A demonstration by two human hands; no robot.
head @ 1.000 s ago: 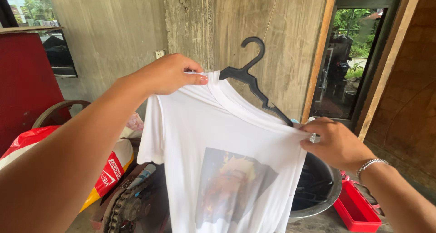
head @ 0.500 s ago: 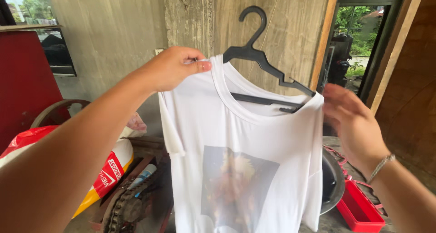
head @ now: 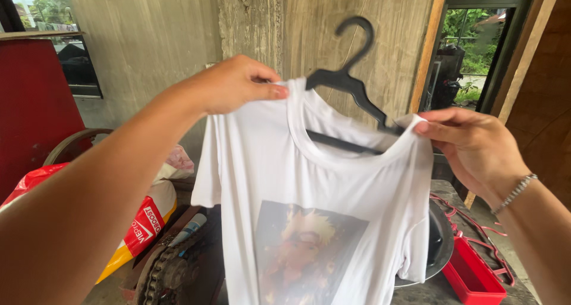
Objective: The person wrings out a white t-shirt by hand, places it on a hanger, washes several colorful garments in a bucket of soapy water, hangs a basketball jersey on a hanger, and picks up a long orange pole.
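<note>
I hold up a white T-shirt [head: 309,180] with a printed cartoon picture on its front. A black plastic hanger [head: 351,82] sits inside the neck opening, its hook pointing up and tilted right. My left hand [head: 235,85] pinches the shirt's left shoulder beside the collar. My right hand [head: 470,144], with a silver bracelet on the wrist, pinches the right shoulder where the hanger's arm ends. The shirt hangs in the air between both hands.
A concrete wall stands behind. At lower left lie a red, white and yellow sack [head: 140,224] and a chain with sprocket [head: 160,272]. A metal basin [head: 443,245] and a red plastic tray [head: 476,272] sit lower right. A doorway opens at right.
The hanger went from slanting out of the collar to sitting inside the neck. My right hand let go of the shoulder, then gripped it again higher up. The shirt rose.
</note>
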